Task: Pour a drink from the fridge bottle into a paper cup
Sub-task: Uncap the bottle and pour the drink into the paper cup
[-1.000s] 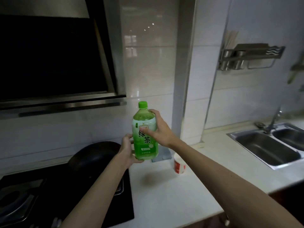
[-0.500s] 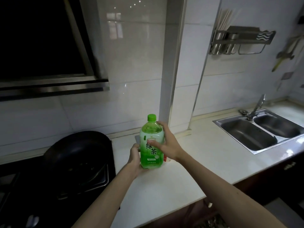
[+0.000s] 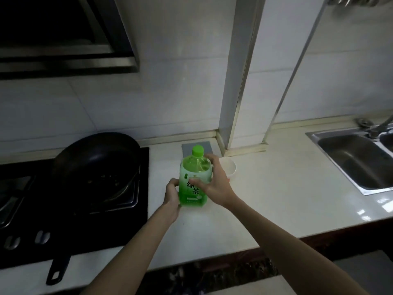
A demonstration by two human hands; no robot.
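Observation:
A green tea bottle point(image 3: 192, 186) with a green cap stands upright at the white countertop point(image 3: 265, 199), cap on. My left hand point(image 3: 172, 193) grips its lower left side. My right hand point(image 3: 214, 182) wraps its right side and label. A white paper cup point(image 3: 229, 167) stands just behind and right of the bottle, partly hidden by my right hand. Whether the bottle's base touches the counter I cannot tell.
A black frying pan point(image 3: 95, 165) sits on the dark stove point(image 3: 140, 211) to the left, handle toward the front edge. A grey mat point(image 3: 187, 148) lies behind the bottle. A steel sink point(image 3: 353, 160) with a tap is at right. A wall pillar point(image 3: 238, 81) rises behind the cup.
The bottle has come down from chest height to the counter level, both hands still on it. The view has tilted downward, and the cup now shows beside my right hand.

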